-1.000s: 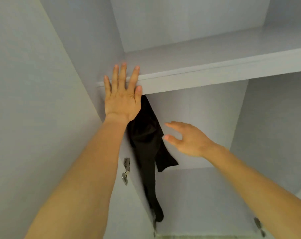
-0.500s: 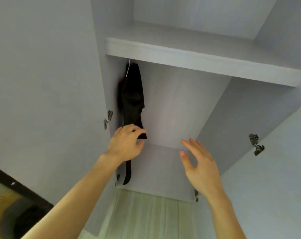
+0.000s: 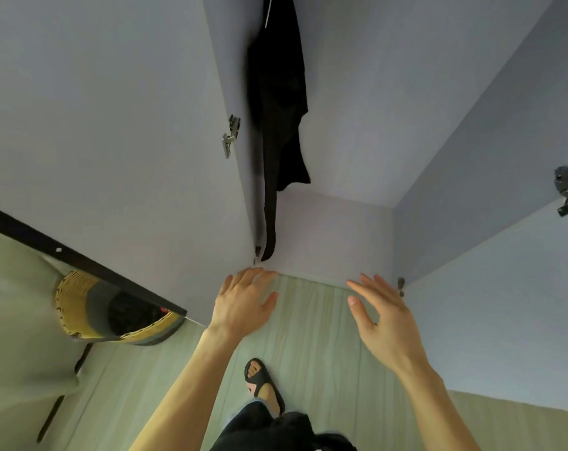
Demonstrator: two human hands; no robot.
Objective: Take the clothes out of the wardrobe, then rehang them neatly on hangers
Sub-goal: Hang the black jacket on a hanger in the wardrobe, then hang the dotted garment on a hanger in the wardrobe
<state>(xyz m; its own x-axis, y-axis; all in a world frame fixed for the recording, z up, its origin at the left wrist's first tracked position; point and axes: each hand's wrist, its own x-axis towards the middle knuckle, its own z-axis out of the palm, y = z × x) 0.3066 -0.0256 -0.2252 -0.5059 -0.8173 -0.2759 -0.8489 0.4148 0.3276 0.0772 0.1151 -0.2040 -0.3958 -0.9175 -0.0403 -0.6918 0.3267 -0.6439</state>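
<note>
Both forearms reach forward and down in front of the open wardrobe (image 3: 374, 92). The left hand (image 3: 243, 301) hangs back-up just before the wardrobe's lower left front corner, its fingers (image 3: 240, 278) loosely spread and slightly bent, grasping nothing. The right hand (image 3: 382, 317) is held before the wardrobe's lower right front corner, turned edge-on with the thumb apart and the fingers straight and released, also empty. The two hands are apart, and neither touches the wardrobe.

The black garment (image 3: 277, 92) hangs inside the wardrobe, against its left wall, from a thin pale hanger (image 3: 268, 11) whose hook shows at the top edge of the view. One long narrow part of it trails down nearly to the wardrobe's bottom panel. Nothing else can be seen in this compartment.

The left door (image 3: 97, 125) and right door (image 3: 504, 304) stand open, each with a metal hinge (image 3: 231, 135) showing. Left of the wardrobe, past the left door's dark lower edge, sits a woven yellow basket (image 3: 77, 304) with a grey lining, holding something dark that cannot be made out. In front of the wardrobe, a foot in a black sandal (image 3: 263, 382) stands on the pale floor (image 3: 308, 346).
</note>
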